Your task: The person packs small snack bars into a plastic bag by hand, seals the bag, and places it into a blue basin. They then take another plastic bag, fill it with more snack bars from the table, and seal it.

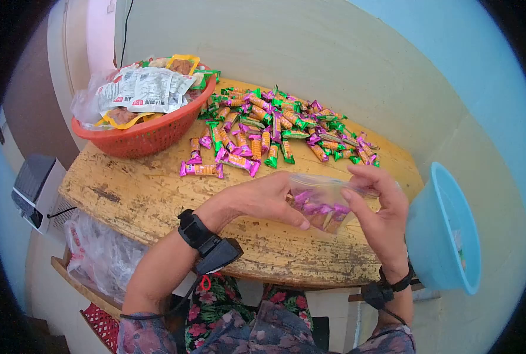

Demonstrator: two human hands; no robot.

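Above the front part of the wooden table, a clear zip bag (319,207) with several purple-wrapped snacks inside hangs between my two hands. My left hand (267,199) grips its left side, thumb in front and fingers hidden behind the plastic. At the bag's upper right, my right hand (381,203) pinches the edge near the zip strip between thumb and fingers. Beyond the hands lies a wide pile of small wrapped snack sticks (275,127) in purple and green wrappers. A few loose ones, such as a purple-ended snack (202,170), lie closer on the left.
An orange-red plastic basket (139,140) heaped with food packets (145,88) stands at the table's back left. A light blue tub (431,230) is at the right edge. Plastic bags (106,253) lie below the worn wooden table (139,192) on the left. A wall runs behind.
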